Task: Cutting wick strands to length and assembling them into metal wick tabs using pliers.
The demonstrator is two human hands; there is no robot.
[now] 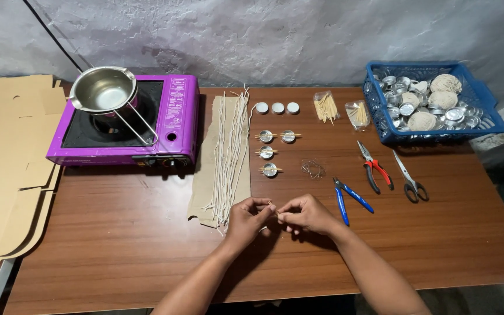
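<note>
Our two forearms reach in from the bottom edge over a wooden surface (118, 233). Our left hand (248, 217) and right hand (307, 214) meet fingertip to fingertip, both pinching a small thin stick (273, 210) between them; it is too small to tell more. Just left of our left hand lies a strip of cardboard (205, 175) carrying a row of white wicks (231, 151). Beyond our hands stand four small metal cups (269, 170), each with sticks laid across it, and three white discs (277, 107). Right of our hands lie blue pliers (348, 198), red pliers (374, 169) and scissors (409, 178). At far right a blue basket (485, 99) holds more cups and balls of string. At far left a purple stove (176, 122) carries a steel pot (101, 88).
</note>
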